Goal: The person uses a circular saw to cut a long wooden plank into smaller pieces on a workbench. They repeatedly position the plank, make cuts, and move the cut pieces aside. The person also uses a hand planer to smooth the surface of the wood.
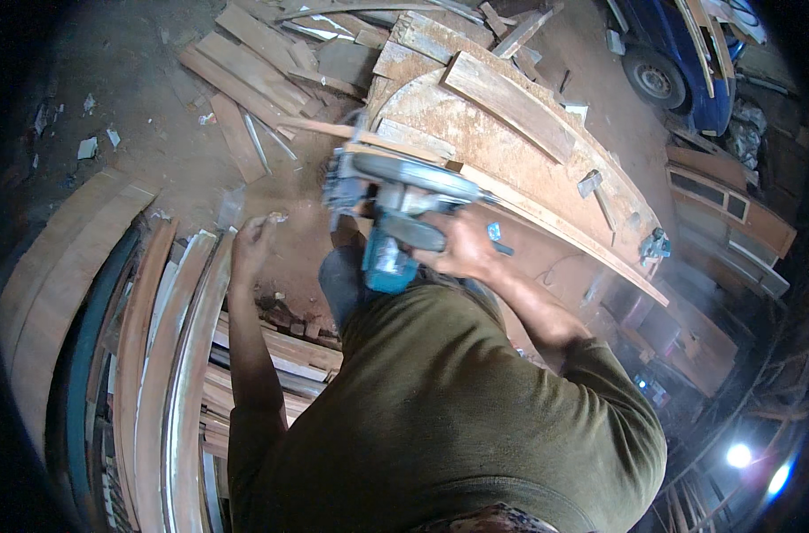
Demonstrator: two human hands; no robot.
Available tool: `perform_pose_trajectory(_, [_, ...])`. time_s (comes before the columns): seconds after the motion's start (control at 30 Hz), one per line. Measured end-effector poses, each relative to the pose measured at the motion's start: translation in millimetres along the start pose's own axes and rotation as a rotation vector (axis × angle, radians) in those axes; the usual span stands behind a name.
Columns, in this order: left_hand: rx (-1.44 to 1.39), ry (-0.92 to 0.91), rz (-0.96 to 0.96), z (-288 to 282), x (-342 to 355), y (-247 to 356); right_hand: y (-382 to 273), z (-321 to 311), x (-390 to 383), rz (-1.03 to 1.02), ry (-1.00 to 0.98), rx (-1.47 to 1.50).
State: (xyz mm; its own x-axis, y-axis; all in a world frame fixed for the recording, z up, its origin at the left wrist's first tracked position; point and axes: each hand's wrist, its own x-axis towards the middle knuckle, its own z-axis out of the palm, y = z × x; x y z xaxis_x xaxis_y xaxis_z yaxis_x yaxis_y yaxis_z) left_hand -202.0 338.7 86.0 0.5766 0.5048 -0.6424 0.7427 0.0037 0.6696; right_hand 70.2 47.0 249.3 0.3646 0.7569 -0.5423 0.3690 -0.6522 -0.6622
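My right hand [453, 240] is closed on the handle of a teal and silver circular saw [391, 266], blurred by motion, at the near edge of the wooden workbench [511, 107]. A long narrow plank [582, 240] runs from under the saw toward the lower right along that edge. My left hand [253, 240] hangs out to the left, clear of the saw, with curled fingers; whether the small pale bit at them is held is unclear. A loose board [502, 102], a hammer [600, 195] and a second teal power tool [653, 246] lie on the bench.
Curved boards [155, 355] are stacked at my left. Offcuts [244, 80] litter the floor at the upper left. A blue vehicle with a wheel [653, 80] stands at the upper right, above a wooden cabinet frame [724, 195]. Bright lamps [737, 455] shine at the lower right.
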Motion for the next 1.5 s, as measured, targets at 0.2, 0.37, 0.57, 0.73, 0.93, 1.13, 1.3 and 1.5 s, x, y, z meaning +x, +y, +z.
perform_pose_trajectory(0.2, [-0.977, 0.176, -0.090, -9, 16, -32, 70, -66, -72, 0.187, 0.233, -0.053])
perform_pose_trajectory(0.37, [0.287, 0.285, 0.299, 120, 16, 18, 185, -84, -96, 0.112, 0.343, -0.090])
perform_pose_trajectory(0.57, [0.194, 0.022, 0.635, 334, -98, 262, 282, -93, -114, -0.027, 0.252, -0.005])
perform_pose_trajectory(0.73, [0.734, -0.221, 0.964, 443, -136, 352, 322, -92, -127, -0.242, 0.166, 0.155])
perform_pose_trajectory(0.93, [1.155, -0.313, 0.819, 500, -128, 370, 412, -161, -176, 0.029, -0.077, 0.314])
perform_pose_trajectory(1.13, [1.348, -0.399, 0.714, 533, -122, 380, 482, -164, -155, 0.313, -0.364, 1.048])
perform_pose_trajectory(1.3, [1.329, -0.456, 0.649, 539, -120, 378, 494, -176, -135, 0.205, -0.625, 1.080])
perform_pose_trajectory(1.5, [1.392, -0.543, 0.612, 553, -115, 369, 485, -193, -126, 0.150, -0.592, 0.542])
